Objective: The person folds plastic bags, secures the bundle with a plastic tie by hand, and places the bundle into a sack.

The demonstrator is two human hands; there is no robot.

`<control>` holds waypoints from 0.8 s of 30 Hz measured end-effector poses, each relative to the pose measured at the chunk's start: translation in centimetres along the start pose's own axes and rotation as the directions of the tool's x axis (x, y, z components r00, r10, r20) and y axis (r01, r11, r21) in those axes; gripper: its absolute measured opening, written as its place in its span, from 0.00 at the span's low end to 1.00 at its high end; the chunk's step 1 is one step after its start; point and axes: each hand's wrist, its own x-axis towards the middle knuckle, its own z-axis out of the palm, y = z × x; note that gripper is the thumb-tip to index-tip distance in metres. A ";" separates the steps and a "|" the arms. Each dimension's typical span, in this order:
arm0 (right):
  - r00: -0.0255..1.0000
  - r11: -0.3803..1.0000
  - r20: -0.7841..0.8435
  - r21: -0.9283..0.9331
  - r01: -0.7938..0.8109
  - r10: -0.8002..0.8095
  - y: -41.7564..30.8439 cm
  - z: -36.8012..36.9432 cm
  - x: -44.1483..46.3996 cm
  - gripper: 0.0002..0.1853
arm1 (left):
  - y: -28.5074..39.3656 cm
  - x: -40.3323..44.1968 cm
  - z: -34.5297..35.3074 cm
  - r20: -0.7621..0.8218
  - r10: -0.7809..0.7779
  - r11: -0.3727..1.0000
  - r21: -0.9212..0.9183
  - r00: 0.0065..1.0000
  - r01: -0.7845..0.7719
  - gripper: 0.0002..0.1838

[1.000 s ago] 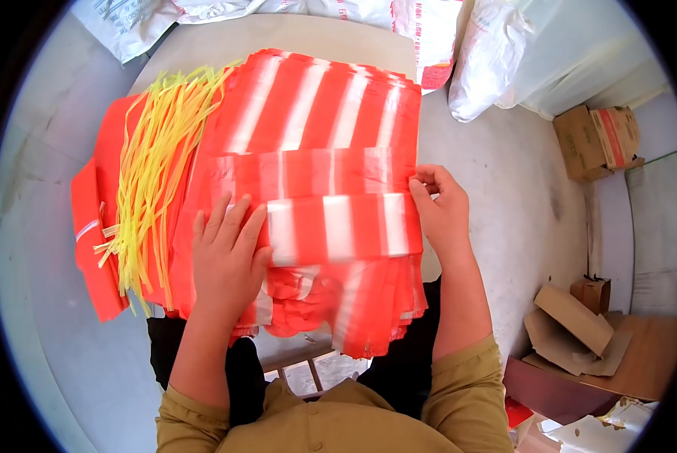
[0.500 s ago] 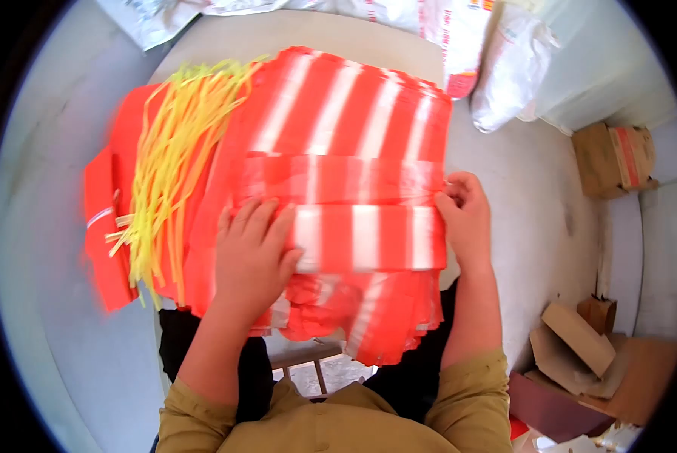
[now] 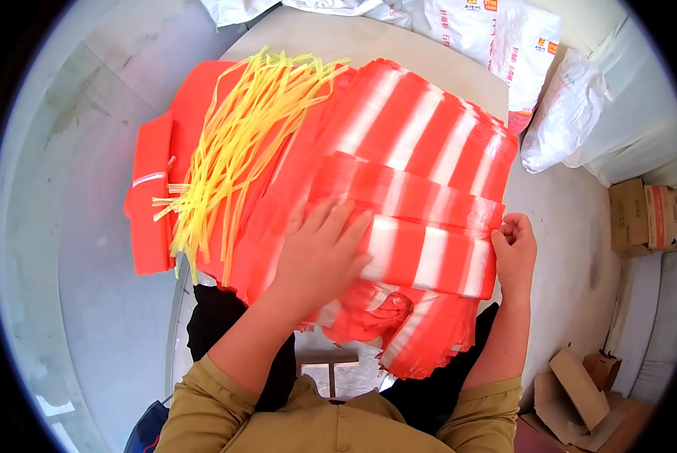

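Observation:
A thick stack of red-and-white striped plastic bags [image 3: 421, 136] lies in front of me, its near part folded over into a flat band [image 3: 429, 257]. My left hand [image 3: 323, 245] rests on the left end of this fold, palm down with fingers spread. At the fold's right end, my right hand [image 3: 516, 249] pinches the edge between thumb and fingers. Crumpled striped plastic [image 3: 429, 328] hangs below the fold toward my lap. A loose bundle of yellow strips [image 3: 240, 151] lies across red plastic [image 3: 195, 90] left of the stack.
At far left is a red folded piece with a white band [image 3: 149, 181]. White printed sacks [image 3: 497, 45] and a white plastic bundle [image 3: 565, 113] stand beyond the table [image 3: 338, 38]. Cardboard boxes [image 3: 633, 215] are on the right, with opened cardboard [image 3: 572, 392] at lower right.
The view has turned, so everything sits farther right in the picture. My left hand still lies on the fold, and my right hand still pinches its right edge.

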 end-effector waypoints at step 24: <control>0.600 0.600 0.721 -0.321 0.733 -0.348 -4.6 2.7 -4.9 0.49 | -1.6 -0.2 -2.8 0.208 0.029 0.997 -0.079 0.978 -0.013 0.44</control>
